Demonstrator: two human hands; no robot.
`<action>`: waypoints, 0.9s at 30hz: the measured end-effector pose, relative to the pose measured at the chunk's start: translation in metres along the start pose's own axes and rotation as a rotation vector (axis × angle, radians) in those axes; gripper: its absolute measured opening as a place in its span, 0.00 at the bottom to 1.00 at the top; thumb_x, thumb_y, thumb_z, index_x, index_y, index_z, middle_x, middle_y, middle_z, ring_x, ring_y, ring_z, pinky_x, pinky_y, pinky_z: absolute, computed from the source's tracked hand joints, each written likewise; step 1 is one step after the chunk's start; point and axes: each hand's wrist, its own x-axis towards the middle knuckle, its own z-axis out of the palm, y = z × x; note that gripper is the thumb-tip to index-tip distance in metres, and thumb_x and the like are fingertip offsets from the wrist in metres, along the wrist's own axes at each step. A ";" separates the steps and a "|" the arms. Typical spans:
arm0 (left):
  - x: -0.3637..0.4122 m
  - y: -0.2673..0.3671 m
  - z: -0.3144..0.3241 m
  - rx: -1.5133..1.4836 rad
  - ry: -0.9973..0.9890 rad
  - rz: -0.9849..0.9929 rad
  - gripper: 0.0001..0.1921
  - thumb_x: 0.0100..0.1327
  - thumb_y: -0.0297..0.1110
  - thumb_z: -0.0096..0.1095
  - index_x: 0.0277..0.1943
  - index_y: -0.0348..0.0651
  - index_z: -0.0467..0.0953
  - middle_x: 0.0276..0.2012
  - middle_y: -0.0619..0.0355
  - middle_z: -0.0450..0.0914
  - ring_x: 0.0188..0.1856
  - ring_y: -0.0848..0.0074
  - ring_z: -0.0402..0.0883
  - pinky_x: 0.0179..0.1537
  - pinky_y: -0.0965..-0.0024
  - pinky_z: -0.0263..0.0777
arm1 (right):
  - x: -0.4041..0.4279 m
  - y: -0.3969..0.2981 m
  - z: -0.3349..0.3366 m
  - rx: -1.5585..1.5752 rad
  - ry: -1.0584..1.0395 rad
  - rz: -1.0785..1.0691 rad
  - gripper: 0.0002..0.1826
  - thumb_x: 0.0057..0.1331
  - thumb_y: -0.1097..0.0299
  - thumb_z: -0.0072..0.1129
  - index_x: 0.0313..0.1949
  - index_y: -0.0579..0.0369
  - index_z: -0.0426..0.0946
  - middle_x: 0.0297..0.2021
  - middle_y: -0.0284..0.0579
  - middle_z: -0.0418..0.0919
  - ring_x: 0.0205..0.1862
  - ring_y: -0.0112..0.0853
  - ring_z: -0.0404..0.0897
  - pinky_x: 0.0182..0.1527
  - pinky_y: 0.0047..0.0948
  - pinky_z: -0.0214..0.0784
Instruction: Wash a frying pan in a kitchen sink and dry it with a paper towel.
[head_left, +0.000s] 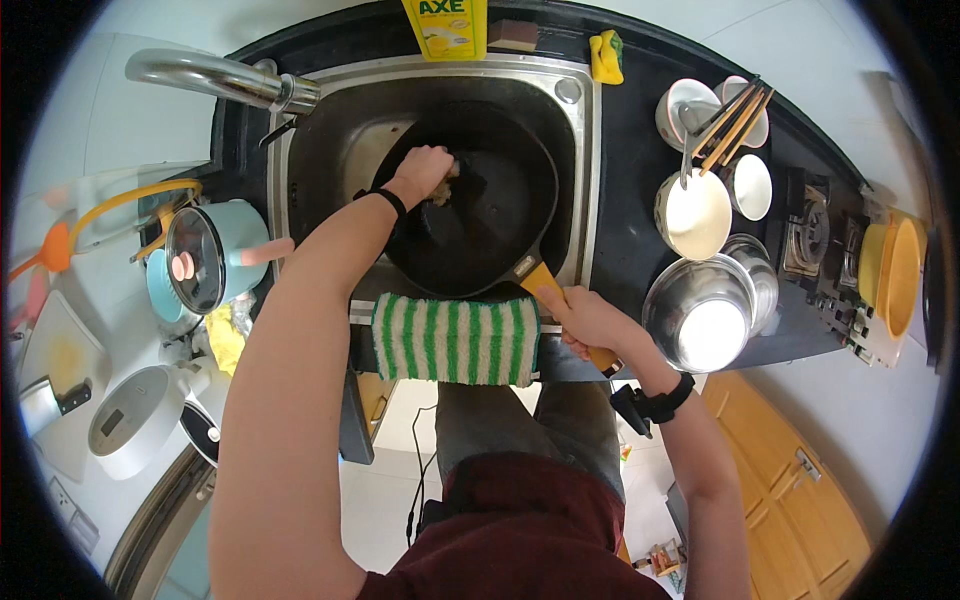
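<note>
A large black frying pan (499, 225) with a yellow handle (541, 283) rests in the sink (360, 161), tilted or flat I cannot tell. My right hand (596, 319) grips that handle over the sink's front edge. Inside the pan, my left hand (424, 171) is closed around a brownish scrubber (442, 191), pressed to the dark inner surface. The scrubber is mostly hidden under my fingers. Dark wet patches show on the pan beside it. Just left of the handle, a green-and-white striped cloth (456, 337) drapes over the front rim.
A chrome faucet (225, 79) reaches in from the left. Behind the sink stand a yellow AXE bottle (448, 30) and a yellow-green sponge (607, 57). Bowls (694, 214) with chopsticks (731, 127) and steel basins (697, 300) crowd the right counter. A blue pot (244, 225) sits left.
</note>
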 end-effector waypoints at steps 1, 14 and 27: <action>-0.001 0.001 0.002 -0.001 -0.003 0.000 0.04 0.59 0.23 0.64 0.37 0.35 0.83 0.43 0.48 0.83 0.43 0.58 0.84 0.44 0.61 0.81 | 0.001 0.002 0.000 0.001 -0.003 0.001 0.34 0.76 0.42 0.37 0.28 0.67 0.67 0.17 0.45 0.72 0.12 0.31 0.73 0.15 0.31 0.67; 0.004 0.016 0.010 -0.111 0.152 -0.272 0.06 0.59 0.28 0.63 0.37 0.41 0.84 0.37 0.47 0.84 0.45 0.58 0.84 0.43 0.60 0.80 | 0.003 0.002 0.005 -0.045 0.007 -0.025 0.33 0.76 0.41 0.38 0.31 0.64 0.67 0.15 0.40 0.69 0.11 0.26 0.68 0.16 0.28 0.66; 0.013 0.004 0.030 0.131 0.110 -0.020 0.06 0.58 0.29 0.64 0.37 0.41 0.85 0.37 0.48 0.84 0.41 0.58 0.85 0.42 0.60 0.80 | 0.001 -0.001 0.007 -0.056 -0.007 -0.082 0.35 0.76 0.42 0.37 0.31 0.68 0.70 0.16 0.44 0.71 0.12 0.30 0.72 0.14 0.30 0.66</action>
